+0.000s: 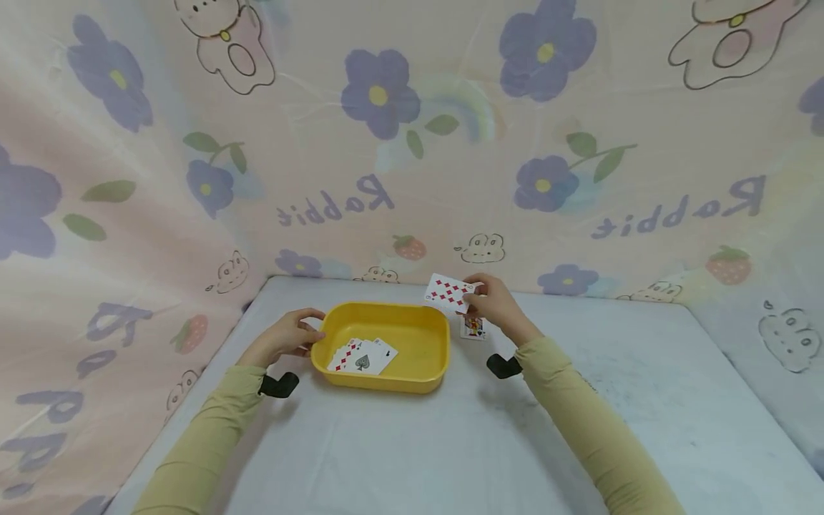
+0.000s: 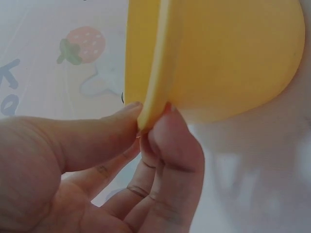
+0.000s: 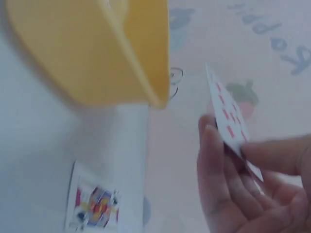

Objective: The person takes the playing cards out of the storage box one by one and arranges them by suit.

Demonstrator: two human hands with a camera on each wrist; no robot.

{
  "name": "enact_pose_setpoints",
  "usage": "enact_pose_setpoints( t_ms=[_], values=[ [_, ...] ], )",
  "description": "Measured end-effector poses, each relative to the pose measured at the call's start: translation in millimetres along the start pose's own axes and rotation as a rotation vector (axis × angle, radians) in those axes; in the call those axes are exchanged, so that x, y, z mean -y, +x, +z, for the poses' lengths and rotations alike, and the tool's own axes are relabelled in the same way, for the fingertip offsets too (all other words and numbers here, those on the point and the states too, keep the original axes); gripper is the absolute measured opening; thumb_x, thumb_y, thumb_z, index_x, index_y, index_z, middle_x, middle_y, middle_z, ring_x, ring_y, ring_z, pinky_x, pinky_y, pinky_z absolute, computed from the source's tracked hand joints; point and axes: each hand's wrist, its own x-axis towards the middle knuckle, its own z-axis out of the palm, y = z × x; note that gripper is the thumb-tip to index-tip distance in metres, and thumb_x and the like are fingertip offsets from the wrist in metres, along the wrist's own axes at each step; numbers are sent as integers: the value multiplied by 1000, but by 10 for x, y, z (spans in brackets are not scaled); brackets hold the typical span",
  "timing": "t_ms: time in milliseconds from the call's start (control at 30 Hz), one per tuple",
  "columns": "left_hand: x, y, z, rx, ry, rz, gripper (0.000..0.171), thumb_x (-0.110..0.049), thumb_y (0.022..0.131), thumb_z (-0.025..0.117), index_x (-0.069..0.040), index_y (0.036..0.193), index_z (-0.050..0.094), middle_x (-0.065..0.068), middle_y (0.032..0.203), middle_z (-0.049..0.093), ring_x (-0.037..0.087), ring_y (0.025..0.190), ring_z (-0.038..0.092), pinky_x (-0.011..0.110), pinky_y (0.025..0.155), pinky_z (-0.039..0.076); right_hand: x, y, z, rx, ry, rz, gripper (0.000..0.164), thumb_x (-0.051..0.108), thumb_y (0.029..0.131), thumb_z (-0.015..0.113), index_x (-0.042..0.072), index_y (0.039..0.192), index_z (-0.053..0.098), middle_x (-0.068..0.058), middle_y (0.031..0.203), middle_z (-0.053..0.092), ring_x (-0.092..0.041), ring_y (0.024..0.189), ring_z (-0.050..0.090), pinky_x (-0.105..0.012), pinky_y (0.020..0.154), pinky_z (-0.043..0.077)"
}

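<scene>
A yellow plastic basin [image 1: 421,347] stands on the white table, with a fan of several playing cards [image 1: 363,361] inside at its left, an ace of spades among them. My left hand [image 1: 286,336] pinches the basin's left rim; the left wrist view shows thumb inside and fingers outside the rim [image 2: 158,82]. Beyond the right rim, my right hand [image 1: 494,304] holds up a playing card [image 1: 444,292] with red diamonds, pinched between thumb and fingers [image 3: 211,160]. A face card [image 1: 473,327] lies face up on the table below this hand, partly hidden by it in the head view.
Cloth printed with flowers [image 1: 380,93] and rabbits hangs behind and at both sides of the table [image 1: 386,450]. The table's back edge runs just behind the basin and the right hand. A black wrist mount [image 1: 279,385] sits at the left cuff, another [image 1: 503,366] at the right.
</scene>
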Motion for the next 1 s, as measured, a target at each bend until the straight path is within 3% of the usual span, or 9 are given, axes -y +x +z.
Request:
enact_pose_setpoints(
  t_ms=[133,400,667,800,1000],
  values=[
    [10,-9,-12,0,7,-5,46,-11,95,60,-6,137,42,21,106,60,26,77,59,33,67,56,-130,-72,-131,-46,34,42,31,4,96,54,-2,125,50,-27,109,60,-41,93,64,-36,75,56],
    [9,-2,-12,2,-3,-12,47,-12,94,61,-7,138,42,21,105,60,27,78,60,32,66,56,-393,-151,-388,-46,130,98,26,2,93,55,-9,115,47,-26,105,65,-24,86,68,-40,85,53],
    [7,-24,3,0,-11,-8,47,-11,95,61,-6,137,42,19,101,60,24,74,59,35,69,56,-631,-226,-604,-48,235,212,18,5,97,50,-8,109,43,-21,111,57,-36,109,60,-42,93,47],
    [21,-24,5,-3,-24,-2,46,-11,94,61,-6,137,43,19,101,59,23,73,59,35,68,56,-777,-257,-673,-63,231,252,32,7,96,54,-15,119,46,-17,108,57,-26,98,63,-37,91,49],
    [36,8,-13,2,-30,-3,47,-12,95,61,-8,138,43,19,103,60,24,75,60,37,70,56,-968,-321,-734,-58,192,301,40,9,95,58,-17,123,48,-9,94,64,-12,77,60,-27,73,51]
  ],
)
